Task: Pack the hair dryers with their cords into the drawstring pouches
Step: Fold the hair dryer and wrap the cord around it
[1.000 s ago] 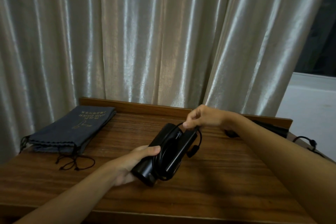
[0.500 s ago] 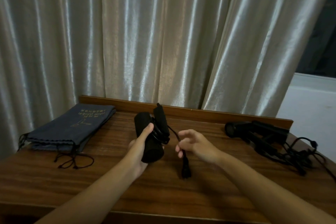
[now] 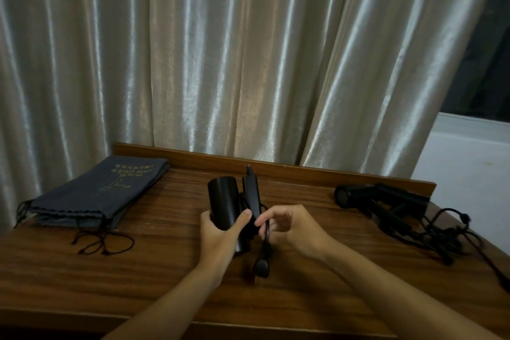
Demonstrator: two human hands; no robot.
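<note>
Two hair dryers are in view. Our left hand [image 3: 220, 232] grips the folded hair dryer [image 3: 225, 205] upright above the surface [image 3: 165, 270]; our right hand [image 3: 287, 226] pinches its cord [image 3: 267, 234], plug [image 3: 261, 267] dangling. We judge the body rigid and smooth, best held around the barrel, the cord limp. The pouches [image 3: 96, 190] lie left; the second dryer [image 3: 378, 199] lies right.

The table [image 3: 165, 270] is wood, brown, grained, with a soft sheen; on it the dryer [image 3: 225, 201] at the middle looks like smooth black plastic, faintly glossy; its cord [image 3: 266, 240] is dull black; the pouches [image 3: 99, 190] at the table's left end are dark matt woven cloth with gold print; behind the table the curtain [image 3: 220, 63] is shiny satin-like cloth.
</note>
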